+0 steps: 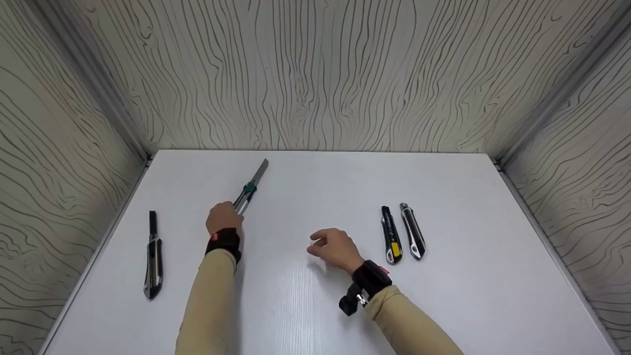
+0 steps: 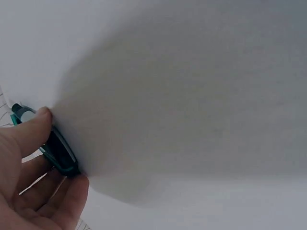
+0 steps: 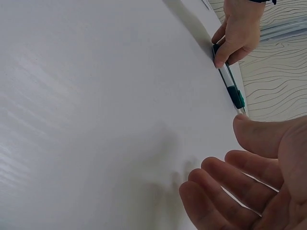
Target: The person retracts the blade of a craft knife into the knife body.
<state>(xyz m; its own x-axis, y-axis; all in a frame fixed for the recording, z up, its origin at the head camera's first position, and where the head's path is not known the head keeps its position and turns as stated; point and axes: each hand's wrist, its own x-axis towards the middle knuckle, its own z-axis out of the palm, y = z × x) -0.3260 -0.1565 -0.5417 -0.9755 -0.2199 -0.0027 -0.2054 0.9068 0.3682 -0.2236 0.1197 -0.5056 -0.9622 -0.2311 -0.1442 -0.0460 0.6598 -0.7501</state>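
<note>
Here left grip [image 1: 224, 217] holds a cutter [image 1: 250, 188], blade [image 1: 261, 170] whole only in head view; right grip [image 1: 337, 247] relaxed.

Teal-and-silver knife [image 1: 250, 188] — white table [image 1: 315, 192]

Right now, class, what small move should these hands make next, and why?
Probably slide in the blade of the teal cutter: it sticks well out, the left hand grips the cutter, and the right hand is empty, free to help.
</note>
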